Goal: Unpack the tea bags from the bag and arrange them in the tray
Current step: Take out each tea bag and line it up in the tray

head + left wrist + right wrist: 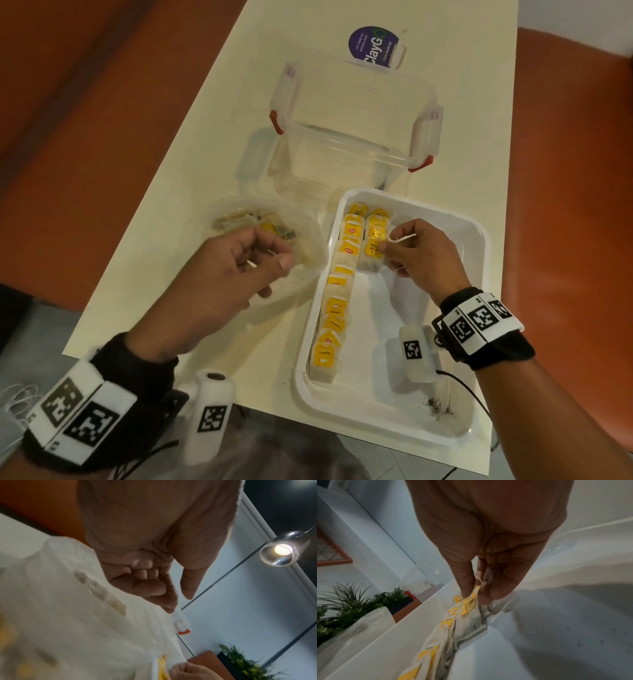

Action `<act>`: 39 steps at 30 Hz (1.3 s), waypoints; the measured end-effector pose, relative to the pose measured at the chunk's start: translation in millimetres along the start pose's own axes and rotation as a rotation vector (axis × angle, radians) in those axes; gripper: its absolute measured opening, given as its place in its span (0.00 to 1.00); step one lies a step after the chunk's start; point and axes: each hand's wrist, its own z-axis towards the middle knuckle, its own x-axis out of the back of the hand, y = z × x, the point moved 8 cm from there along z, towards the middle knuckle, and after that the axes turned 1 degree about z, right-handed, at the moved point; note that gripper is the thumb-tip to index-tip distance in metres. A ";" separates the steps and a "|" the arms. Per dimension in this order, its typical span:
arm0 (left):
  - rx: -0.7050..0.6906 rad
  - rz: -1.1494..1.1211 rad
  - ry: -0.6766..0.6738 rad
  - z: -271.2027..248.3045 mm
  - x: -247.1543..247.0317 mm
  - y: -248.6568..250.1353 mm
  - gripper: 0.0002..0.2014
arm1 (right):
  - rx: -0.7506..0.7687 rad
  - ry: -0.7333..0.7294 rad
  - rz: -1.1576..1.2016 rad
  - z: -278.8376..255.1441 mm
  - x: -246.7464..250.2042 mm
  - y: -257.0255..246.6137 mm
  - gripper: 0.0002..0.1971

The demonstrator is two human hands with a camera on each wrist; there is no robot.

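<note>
1. The tray [476, 240] has a bare right half, open from above.
2. Tea bags [334, 308] fill its left column.
3. The clear container [356, 137] blocks the surface [212, 164] beyond; the bag [308, 240] crowds the left side.

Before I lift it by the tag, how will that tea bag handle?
The tea bag looks soft and creased, so it will probably hang limp from its yellow tag. It seems very light: the right hand pinches it with fingertips alone. Thin paper may tear; specks already litter the tray.

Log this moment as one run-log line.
right hand: pinching yellow-tagged tea bag in white plastic tray | left hand: at clear plastic bag
</note>
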 end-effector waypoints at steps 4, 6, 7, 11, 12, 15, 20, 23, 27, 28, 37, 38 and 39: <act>-0.096 0.305 0.170 14.9 47.7 0.4 0.03 | 0.105 0.039 -0.072 -14.7 5.5 -21.1 0.08; -0.156 0.530 0.231 21.2 65.9 2.4 0.05 | 0.185 0.033 -0.092 -27.1 1.0 -38.4 0.06; -0.174 0.618 0.242 24.5 71.1 1.7 0.07 | 0.234 0.030 -0.110 -33.7 -3.5 -48.4 0.05; -0.162 0.901 0.116 41.4 61.0 -15.9 0.14 | 0.482 -0.007 -0.352 -57.0 -39.5 -89.8 0.14; -0.171 0.995 0.075 45.1 52.4 -19.7 0.17 | 0.521 -0.021 -0.437 -60.2 -50.7 -96.3 0.17; -0.214 1.205 0.041 56.2 30.9 -25.5 0.27 | 0.548 -0.052 -0.603 -58.3 -73.6 -101.1 0.20; -0.205 1.277 0.114 75.9 27.9 -33.1 0.24 | 0.522 -0.082 -0.566 -51.1 -81.7 -95.6 0.13; -0.213 1.204 0.133 78.7 32.7 -35.2 0.19 | 0.510 -0.101 -0.525 -51.0 -81.3 -93.4 0.13; -0.193 0.965 0.166 74.1 45.1 -29.7 0.13 | 0.488 -0.096 -0.487 -48.7 -78.4 -90.9 0.15; -0.178 0.906 0.175 72.3 48.5 -28.4 0.11 | 0.482 -0.095 -0.478 -48.4 -77.9 -90.6 0.15; -0.170 0.937 0.099 68.1 42.5 -40.4 0.21 | 0.458 -0.116 -0.461 -49.2 -78.1 -89.4 0.15; -0.186 0.969 0.092 68.9 38.8 -41.4 0.23 | 0.460 -0.118 -0.463 -49.6 -78.7 -88.9 0.15; -0.195 0.986 0.087 69.7 35.8 -42.1 0.24 | 0.464 -0.119 -0.466 -50.1 -79.4 -88.4 0.15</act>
